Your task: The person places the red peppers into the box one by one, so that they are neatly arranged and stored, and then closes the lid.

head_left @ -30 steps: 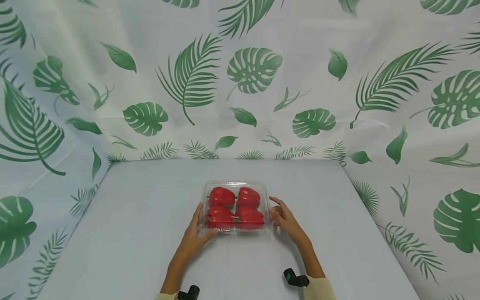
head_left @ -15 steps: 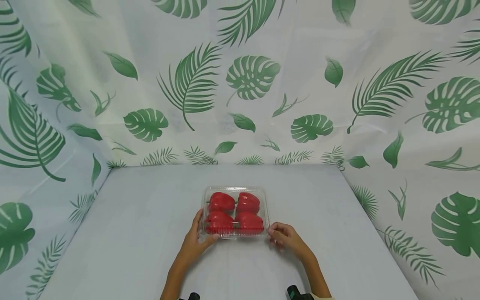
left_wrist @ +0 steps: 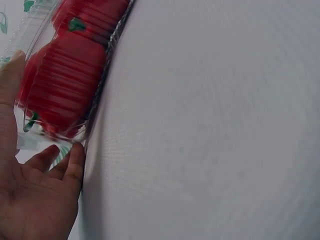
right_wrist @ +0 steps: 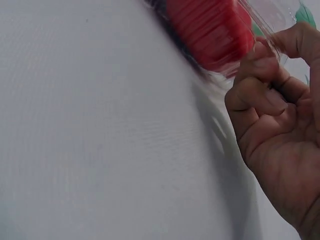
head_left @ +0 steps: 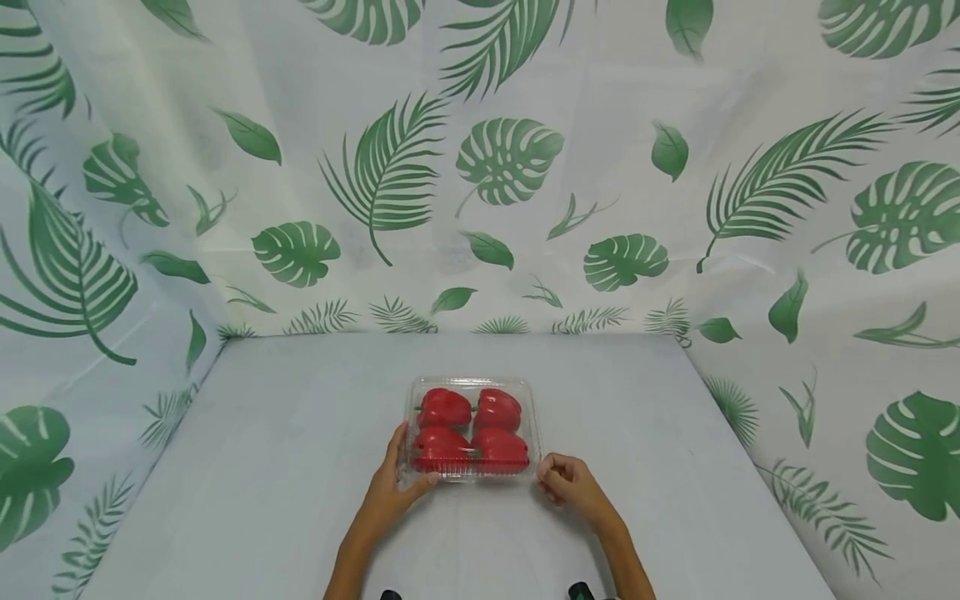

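Note:
A clear plastic clamshell container (head_left: 472, 382) sits on the table with its lid down. Inside lie several red bell peppers (head_left: 445, 408) in two rows, their green stems showing in the left wrist view. My left hand (head_left: 386, 490) holds the container's near left corner, the thumb along the front and the fingers against the left side. At the near right corner, my right hand (head_left: 576, 487) pinches the lid's edge between thumb and index finger. The right wrist view shows the other fingers of that hand (right_wrist: 277, 120) curled in towards the palm.
A pale grey-white cloth covers the table (head_left: 315, 400). White curtains (head_left: 517, 275) printed with green leaves stand behind it and along both sides.
My right hand has slid from the container's right side down to the near right corner and now pinches there. My left hand stays at its corner. The head view has shifted slightly.

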The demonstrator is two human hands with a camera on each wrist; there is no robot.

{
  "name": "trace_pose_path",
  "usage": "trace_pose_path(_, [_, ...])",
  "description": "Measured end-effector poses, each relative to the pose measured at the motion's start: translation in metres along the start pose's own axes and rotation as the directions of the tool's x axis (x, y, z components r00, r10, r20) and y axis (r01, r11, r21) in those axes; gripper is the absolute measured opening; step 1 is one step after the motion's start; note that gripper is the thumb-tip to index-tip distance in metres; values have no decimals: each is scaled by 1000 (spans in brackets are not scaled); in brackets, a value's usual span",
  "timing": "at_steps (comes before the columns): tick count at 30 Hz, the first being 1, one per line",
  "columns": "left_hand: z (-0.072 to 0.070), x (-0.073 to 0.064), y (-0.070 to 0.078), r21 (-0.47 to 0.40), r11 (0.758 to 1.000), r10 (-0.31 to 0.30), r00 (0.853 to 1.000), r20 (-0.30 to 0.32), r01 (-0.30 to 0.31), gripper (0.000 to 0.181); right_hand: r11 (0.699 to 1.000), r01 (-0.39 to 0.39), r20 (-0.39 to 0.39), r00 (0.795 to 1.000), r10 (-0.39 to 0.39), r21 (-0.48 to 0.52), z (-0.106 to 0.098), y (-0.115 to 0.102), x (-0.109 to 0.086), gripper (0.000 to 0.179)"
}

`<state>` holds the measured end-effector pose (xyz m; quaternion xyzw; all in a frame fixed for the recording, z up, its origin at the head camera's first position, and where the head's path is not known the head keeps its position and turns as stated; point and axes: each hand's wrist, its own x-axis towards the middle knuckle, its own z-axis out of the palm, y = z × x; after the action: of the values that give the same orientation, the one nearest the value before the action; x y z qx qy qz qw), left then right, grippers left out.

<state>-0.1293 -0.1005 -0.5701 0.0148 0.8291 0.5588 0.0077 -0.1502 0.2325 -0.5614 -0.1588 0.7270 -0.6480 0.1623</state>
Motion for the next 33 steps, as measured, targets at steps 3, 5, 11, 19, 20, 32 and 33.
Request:
trace_pose_path(3, [-1,0,1,8,1000,0,1000,13,0,95,998,-55,-29,998,55,3,0,0,-1,27])
trace_pose_path(5, [-3,0,2,1,1000,5,1000,26,-5,92,997,-71,-18,997,71,6,0,0,-1,30])
trace_pose_path(11, [-11,-1,-2,-119,992,38,996,84,-28,76,992,-117,11,993,117,53,0,-4,-4,36])
trace_pose_path(19, [-18,-4,-3,-279,960,23,998,59,-6,50,992,-95,-17,995,97,85,3,-3,-4,40])
trace_pose_path(20, [-19,-4,-3,-301,954,24,998,55,-7,48,992,-92,-21,995,95,85,3,-3,-4,40])
trace_pose_path(32, [-23,-3,-4,-385,907,209,976,59,-170,54,994,-68,-54,996,73,88,6,-1,-6,37])
trace_pose_path(33, [-23,-3,-4,-387,906,207,977,56,-170,54,994,-71,-60,995,76,83,7,-1,-6,36])
